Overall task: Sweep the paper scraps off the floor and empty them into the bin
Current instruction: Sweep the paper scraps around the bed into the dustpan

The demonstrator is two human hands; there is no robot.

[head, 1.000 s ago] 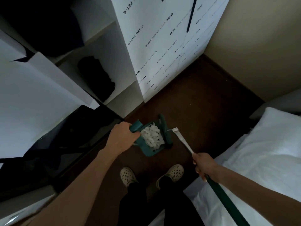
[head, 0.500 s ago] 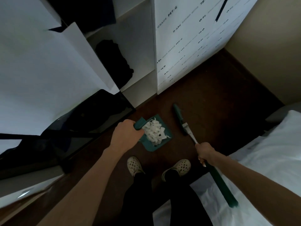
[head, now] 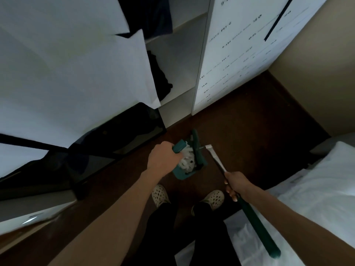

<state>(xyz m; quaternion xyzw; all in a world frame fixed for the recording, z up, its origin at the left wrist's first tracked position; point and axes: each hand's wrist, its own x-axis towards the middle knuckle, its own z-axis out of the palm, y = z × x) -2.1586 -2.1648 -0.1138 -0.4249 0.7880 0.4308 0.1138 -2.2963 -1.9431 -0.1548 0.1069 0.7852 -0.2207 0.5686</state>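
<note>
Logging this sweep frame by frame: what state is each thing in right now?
Dustpan: held by its handle, loaded.
Scraps: piled white in the dustpan.
Broom: gripped mid-handle, head lying across the dustpan.
Left hand: shut on the dustpan handle.
Right hand: shut on the broom.
Floor: no scraps visible.
Bin: not identifiable.

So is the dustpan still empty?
No, a heap of white paper scraps fills the green dustpan that the left hand holds.
</note>
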